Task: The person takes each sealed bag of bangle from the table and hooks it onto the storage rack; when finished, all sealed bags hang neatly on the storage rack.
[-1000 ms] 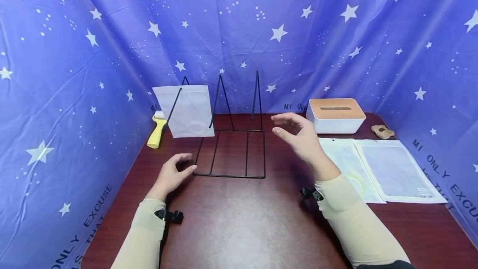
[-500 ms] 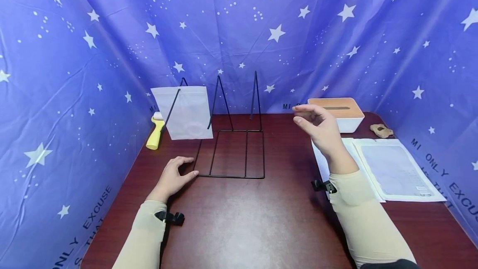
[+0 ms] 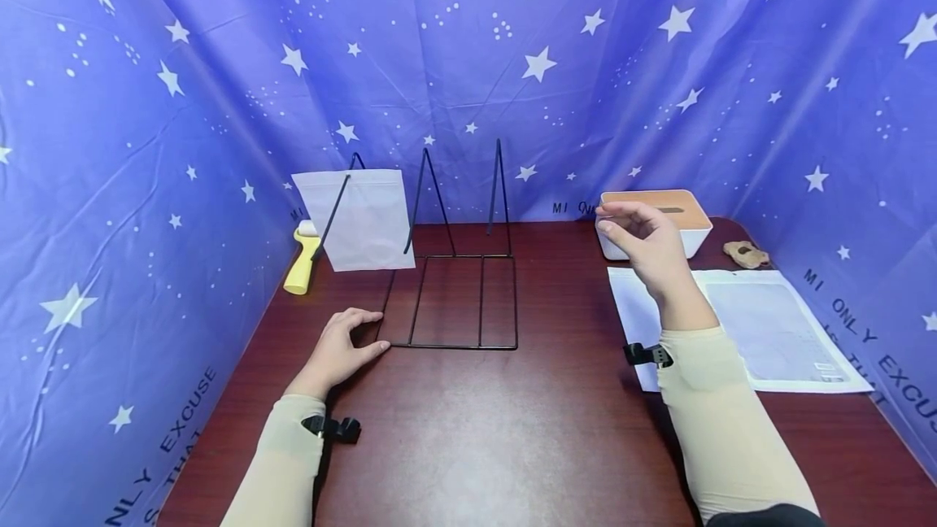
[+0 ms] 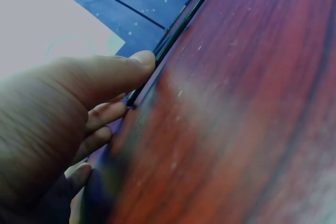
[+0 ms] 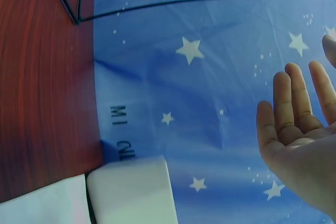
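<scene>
A black wire rack [image 3: 480, 346] with upright pointed loops stands on the table, a white zip pouch [image 3: 369, 222] upright among its left loops. My left hand [image 3: 337, 352] touches the rack's front left corner, thumb at the front wire and forefinger by the side wire. In the left wrist view the thumb tip [image 4: 143, 59] lies against the dark wire. My right hand [image 3: 647, 250] is raised over the right side, fingers loosely bent, holding nothing. It overlaps a tissue box [image 3: 691, 222] with a wooden lid. Below lie flat pouches [image 3: 776, 332], partly hidden by the right arm.
A yellow-handled roller [image 3: 301, 263] lies at the left edge of the table [image 3: 468, 429]. A small tan object [image 3: 747, 254] sits beyond the pouches at the right. Blue star-printed curtain [image 3: 468, 63] encloses the back and sides.
My right hand has moved right, away from the rack, toward the tissue box and the flat pouches. The left hand stays at the rack's corner, and the upright pouch keeps its place.
</scene>
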The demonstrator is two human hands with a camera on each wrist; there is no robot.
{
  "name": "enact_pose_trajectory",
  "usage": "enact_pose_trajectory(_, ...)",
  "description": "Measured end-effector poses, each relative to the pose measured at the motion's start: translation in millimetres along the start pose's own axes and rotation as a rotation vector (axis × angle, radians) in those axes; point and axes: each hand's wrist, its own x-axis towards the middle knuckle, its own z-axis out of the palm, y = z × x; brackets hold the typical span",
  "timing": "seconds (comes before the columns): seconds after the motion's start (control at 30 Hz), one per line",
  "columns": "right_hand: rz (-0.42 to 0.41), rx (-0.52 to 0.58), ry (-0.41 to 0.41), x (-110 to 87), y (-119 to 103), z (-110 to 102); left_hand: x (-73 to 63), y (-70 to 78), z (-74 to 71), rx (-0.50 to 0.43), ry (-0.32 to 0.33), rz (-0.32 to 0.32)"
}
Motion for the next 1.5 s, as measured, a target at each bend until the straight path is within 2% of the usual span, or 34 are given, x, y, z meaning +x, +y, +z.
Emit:
enact_pose_trajectory(0.47,0.006,-0.025,0.079,3.4,7,-24,-0.9,2.4,-1.0,0.012,-0.009,-0.005)
enact_pose_trajectory(0.6,-0.005,0.015,0.104,3.0,11,-37,-0.6,3.1,0.0,0.005,-0.011,-0.002)
enact_pose_trajectory(0.9,0.025,0.019,0.221,4.9,18,-53,-0.7,1.9,-0.3,0.002,-0.010,-0.013)
enact_pose_trajectory(1.17,0.173,-0.145,0.214,1.6,23,-79,-0.6,5.4,-2.2,0.001,-0.016,-0.021)
enact_pose_trajectory(1.33,0.233,-0.357,0.201,-6.5,25,-95,-0.2,6.3,-2.3,0.005,-0.017,-0.018)
enact_pose_trajectory(1.4,0.258,-0.442,0.173,-9.9,27,-102,-0.1,6.3,-2.1,0.005,-0.017,-0.017)
enact_pose_trajectory(1.5,0.302,-0.507,0.119,-15.1,33,-111,-0.3,6.1,-1.7,0.003,-0.016,-0.019)
